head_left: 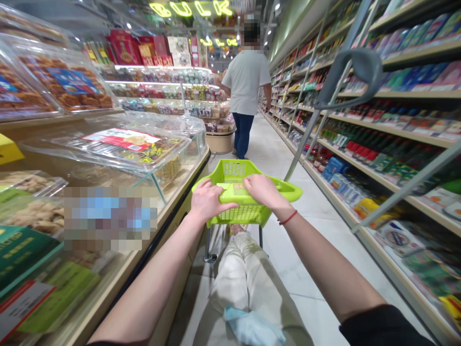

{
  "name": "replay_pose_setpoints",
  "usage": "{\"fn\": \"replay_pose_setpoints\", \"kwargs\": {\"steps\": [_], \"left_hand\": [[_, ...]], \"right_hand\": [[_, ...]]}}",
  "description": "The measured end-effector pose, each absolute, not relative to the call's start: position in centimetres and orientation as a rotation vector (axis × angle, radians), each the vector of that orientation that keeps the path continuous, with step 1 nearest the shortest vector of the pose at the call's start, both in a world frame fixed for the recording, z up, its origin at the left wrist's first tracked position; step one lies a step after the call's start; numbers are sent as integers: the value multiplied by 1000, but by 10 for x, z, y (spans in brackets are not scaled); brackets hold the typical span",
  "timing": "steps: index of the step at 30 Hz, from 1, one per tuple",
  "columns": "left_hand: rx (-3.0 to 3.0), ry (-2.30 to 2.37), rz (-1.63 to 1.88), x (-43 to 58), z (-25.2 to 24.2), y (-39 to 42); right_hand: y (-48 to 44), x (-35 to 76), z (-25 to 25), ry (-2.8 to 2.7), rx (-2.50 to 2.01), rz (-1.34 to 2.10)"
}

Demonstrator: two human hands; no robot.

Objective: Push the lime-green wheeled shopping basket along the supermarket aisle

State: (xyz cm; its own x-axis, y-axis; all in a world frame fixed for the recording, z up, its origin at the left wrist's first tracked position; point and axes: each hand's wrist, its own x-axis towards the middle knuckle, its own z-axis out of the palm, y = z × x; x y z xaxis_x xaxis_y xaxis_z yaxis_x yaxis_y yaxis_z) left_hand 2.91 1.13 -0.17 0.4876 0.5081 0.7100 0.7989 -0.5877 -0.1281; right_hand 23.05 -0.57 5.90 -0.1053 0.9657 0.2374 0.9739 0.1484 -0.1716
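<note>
In front of me is a bright green plastic shopping cart (pixel 234 220) with perforated sides and grey legs. My left hand (pixel 210 201) is closed over the near left part of its rim, thumb pointing right. My right hand (pixel 262 191) is closed over the near right part, with a red string around the wrist. Between the hands, a small label (pixel 230 188) shows on the rim. How much lies inside the basket I cannot tell. A light blue face mask (pixel 252 327) hangs in front of my pale trousers (pixel 234 269).
Along my left runs a display counter (pixel 187 185) with clear plastic food boxes (pixel 137 149). Tall stocked shelves (pixel 396 129) line the right. A grey loop handle (pixel 326 89) on a slanted pole rises beside the cart. Ahead, a person in a white shirt (pixel 248 81) stands in the aisle.
</note>
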Motion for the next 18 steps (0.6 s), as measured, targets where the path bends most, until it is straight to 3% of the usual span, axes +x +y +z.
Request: {"fn": "replay_pose_setpoints", "kwargs": {"steps": [9, 18], "left_hand": [[-2317, -1047, -843, 29, 0, 11], [-2324, -1059, -865, 26, 1, 10]], "right_hand": [[-32, 245, 8, -1829, -1652, -330], [-31, 200, -5, -2228, -1108, -545]]}}
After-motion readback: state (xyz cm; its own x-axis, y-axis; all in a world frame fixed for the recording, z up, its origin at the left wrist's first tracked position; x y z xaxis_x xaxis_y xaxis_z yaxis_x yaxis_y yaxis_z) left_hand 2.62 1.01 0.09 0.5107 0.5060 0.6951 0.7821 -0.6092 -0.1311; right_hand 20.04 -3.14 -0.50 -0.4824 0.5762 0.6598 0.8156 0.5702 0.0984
